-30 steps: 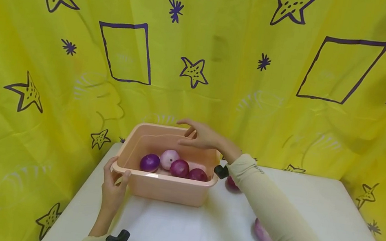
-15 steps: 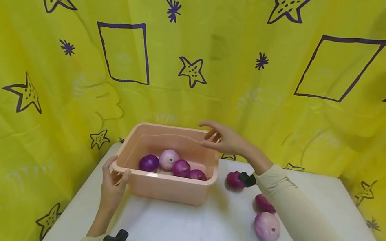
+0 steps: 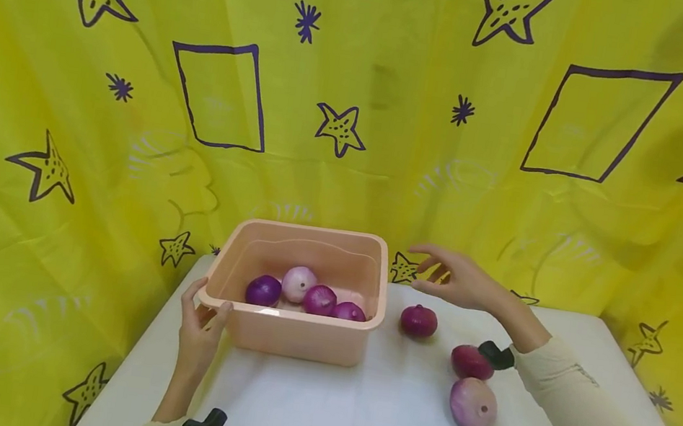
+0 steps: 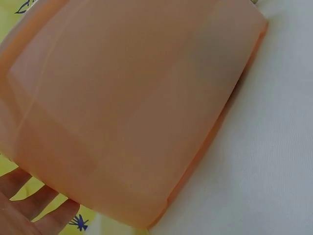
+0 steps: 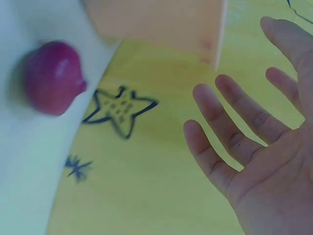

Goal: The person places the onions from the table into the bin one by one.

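Observation:
A peach plastic basin (image 3: 298, 338) stands on the white table, with several onions inside, among them a dark purple onion (image 3: 263, 290) and a pale onion (image 3: 299, 283). My left hand (image 3: 197, 338) grips the basin's front left corner, thumb at the front and fingers along the side. In the left wrist view, those fingers (image 4: 56, 215) lie against the basin wall. My right hand (image 3: 466, 281) hovers right of the basin, fingers spread and nothing held. The closest onion to it is a red onion (image 3: 419, 321) on the table, also visible in the right wrist view.
Another red onion (image 3: 470, 362) and a pale pink onion (image 3: 473, 406) lie close together on the table's right side, below my right forearm. A yellow curtain (image 3: 344, 191) with star drawings hangs right behind the table (image 3: 312, 420).
My right hand has moved right, from above the basin to beside it, uncovering the onions on the table. My left hand stays at the basin's corner.

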Tool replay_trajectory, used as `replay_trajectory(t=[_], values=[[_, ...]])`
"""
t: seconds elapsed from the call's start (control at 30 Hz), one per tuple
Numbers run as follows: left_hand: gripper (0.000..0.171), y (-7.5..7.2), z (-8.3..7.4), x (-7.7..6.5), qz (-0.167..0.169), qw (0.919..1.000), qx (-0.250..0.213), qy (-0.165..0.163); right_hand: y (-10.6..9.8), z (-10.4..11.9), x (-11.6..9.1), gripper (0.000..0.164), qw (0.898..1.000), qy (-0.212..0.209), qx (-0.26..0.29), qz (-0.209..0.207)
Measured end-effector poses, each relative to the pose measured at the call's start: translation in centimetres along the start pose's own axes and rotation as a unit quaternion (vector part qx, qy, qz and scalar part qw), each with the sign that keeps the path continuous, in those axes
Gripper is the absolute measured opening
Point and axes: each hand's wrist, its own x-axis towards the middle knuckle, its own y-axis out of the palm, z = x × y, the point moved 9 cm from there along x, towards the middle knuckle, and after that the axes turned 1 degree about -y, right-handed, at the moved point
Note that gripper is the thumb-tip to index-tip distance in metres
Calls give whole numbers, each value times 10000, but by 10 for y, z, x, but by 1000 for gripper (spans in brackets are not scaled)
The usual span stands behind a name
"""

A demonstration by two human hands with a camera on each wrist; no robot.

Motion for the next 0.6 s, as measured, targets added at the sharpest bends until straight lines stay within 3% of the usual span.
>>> replay_trajectory(t=[0.33, 0.6], values=[[67, -1, 5, 3, -114, 9997, 192, 142, -11, -33, -65, 60, 9985, 449, -299, -36], [67, -2, 3, 3, -144, 9997, 40, 215, -10, -54, -101, 62, 9971, 683, -324, -77]])
